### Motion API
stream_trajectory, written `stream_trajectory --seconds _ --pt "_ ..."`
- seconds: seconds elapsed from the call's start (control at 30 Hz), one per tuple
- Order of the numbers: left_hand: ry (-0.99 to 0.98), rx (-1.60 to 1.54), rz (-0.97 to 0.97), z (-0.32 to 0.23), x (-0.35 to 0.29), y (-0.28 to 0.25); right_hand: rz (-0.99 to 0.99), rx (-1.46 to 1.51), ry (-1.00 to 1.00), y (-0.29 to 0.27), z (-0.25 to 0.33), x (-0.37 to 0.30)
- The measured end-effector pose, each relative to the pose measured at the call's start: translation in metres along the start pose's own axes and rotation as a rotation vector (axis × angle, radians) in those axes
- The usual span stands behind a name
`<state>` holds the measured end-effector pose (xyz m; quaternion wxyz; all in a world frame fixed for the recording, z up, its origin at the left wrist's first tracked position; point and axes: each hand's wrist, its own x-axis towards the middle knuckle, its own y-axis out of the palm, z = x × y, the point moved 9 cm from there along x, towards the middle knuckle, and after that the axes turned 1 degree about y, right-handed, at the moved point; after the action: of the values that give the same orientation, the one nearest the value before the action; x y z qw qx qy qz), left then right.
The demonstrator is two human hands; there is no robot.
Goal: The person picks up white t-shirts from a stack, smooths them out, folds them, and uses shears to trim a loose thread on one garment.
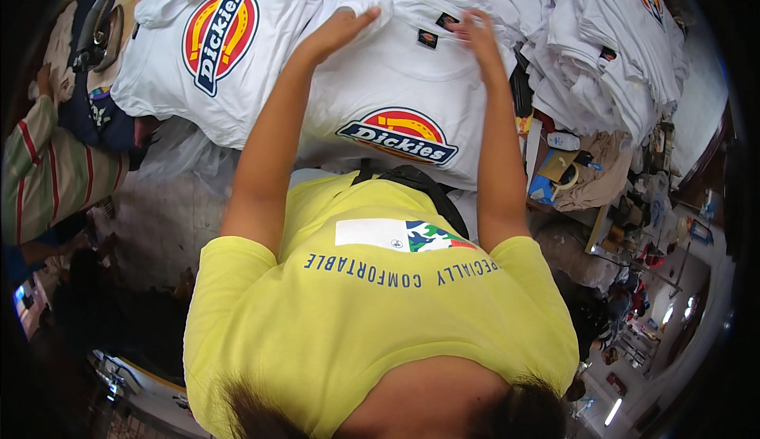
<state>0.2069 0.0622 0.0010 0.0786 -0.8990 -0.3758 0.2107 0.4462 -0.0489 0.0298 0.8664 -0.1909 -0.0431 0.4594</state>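
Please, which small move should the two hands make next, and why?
Perhaps the left hand and right hand should gently smooth the nearest shirt outward at its neckline. They are on either side of it, and the cloth there looks loosely wrinkled.

Left fingers (368,16) at white shirt (356,91), right fingers (477,32) spread near black label (427,39)

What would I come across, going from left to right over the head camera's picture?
Another person's striped clothing → white shirt with a large colourful print → left hand → black neck label → right hand → piled white shirts.
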Motion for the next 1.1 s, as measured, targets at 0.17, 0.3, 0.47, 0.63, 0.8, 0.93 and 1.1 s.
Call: stream_trajectory --seconds 0.17,0.3,0.47,0.63,0.8,0.93,1.1 --pt "0.365 0.325 -0.494 0.008 -0.074 -0.044 0.516 0.467 0.335 0.139 -0.009 0.001" --pt "0.124 0.034 -0.593 0.089 -0.154 -0.059 0.621 0.801 0.322 0.179 0.015 0.013" --pt "0.197 0.223 -0.647 0.111 -0.201 -0.039 0.546 0.99 0.385 0.179 0.024 0.023" --pt "0.179 0.558 -0.647 0.098 -0.216 -0.025 0.465 1.185 0.377 0.156 0.014 0.033" --pt "0.432 0.376 -0.573 0.103 -0.244 0.005 0.495 1.292 0.351 0.134 -0.012 0.032" --pt "0.586 0.551 -0.323 0.09 -0.251 0.051 0.45 1.304 0.304 0.105 -0.05 0.03" --pt "0.675 0.638 -0.234 0.083 -0.256 0.076 0.519 1.513 0.209 0.092 -0.081 0.036"
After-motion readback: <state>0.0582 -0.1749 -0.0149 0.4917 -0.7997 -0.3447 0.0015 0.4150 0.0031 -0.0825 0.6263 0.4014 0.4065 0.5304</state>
